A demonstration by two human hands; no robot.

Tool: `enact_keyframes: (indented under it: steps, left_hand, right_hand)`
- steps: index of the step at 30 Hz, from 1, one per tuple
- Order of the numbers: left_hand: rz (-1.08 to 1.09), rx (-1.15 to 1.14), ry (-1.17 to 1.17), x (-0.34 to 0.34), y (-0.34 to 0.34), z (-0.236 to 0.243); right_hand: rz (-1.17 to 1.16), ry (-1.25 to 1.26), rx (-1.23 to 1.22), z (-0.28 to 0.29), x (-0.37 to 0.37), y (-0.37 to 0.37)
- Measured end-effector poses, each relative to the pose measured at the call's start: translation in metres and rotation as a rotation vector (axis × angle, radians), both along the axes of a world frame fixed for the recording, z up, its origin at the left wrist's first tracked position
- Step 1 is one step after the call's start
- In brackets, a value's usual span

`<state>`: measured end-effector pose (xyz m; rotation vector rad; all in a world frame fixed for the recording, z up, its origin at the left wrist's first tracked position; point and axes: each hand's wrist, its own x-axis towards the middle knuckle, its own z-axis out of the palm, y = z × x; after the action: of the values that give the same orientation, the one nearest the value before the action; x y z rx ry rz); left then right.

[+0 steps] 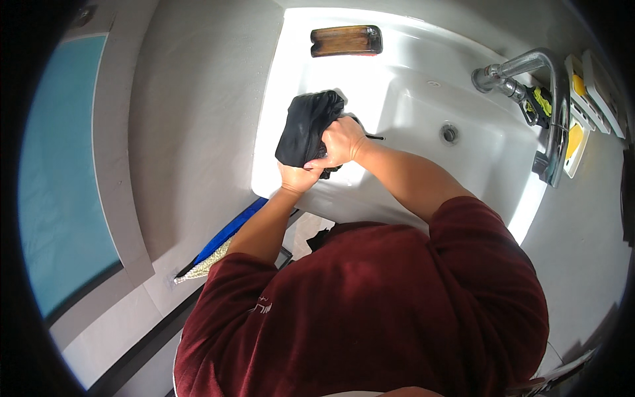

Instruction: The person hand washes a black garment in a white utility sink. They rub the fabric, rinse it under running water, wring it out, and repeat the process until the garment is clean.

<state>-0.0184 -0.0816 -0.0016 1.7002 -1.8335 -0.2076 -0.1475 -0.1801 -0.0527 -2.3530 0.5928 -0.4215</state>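
A bunched black cloth [306, 126] with a slight sheen hangs over the left ledge of a white washbasin [397, 192]. My right hand [340, 140] is closed on its right side, the fingers curled into the folds. Just below, my left hand [299, 176] grips the lower edge of the same cloth, and its fingers are partly hidden beneath it. The two hands nearly touch. A thin black cord [375, 137] sticks out to the right past my right wrist.
On the basin's back ledge lies a brown wooden block with dark edges [346, 41]. A chrome faucet [559, 99] arches at the right, near the drain [449, 133]. White wall holders [585, 96] with yellow items hang beyond. A blue strip [231, 228] lies below left.
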Motion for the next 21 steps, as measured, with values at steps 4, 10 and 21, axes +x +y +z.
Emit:
enact_keyframes:
  steps: [4,10,21]
  left_hand:
    - [0.110,0.107,-0.145,-0.002,0.007,-0.001]
    - [0.236,0.174,-0.239,0.001,0.026,0.004]
    - [0.306,0.079,0.107,0.025,0.063,0.007]
  right_hand:
    - [0.023,0.107,-0.010,0.018,-0.004,0.000]
    - [-0.272,-0.102,-0.165,0.022,-0.047,0.032]
    - [-0.930,0.494,0.049,-0.094,-0.269,0.004]
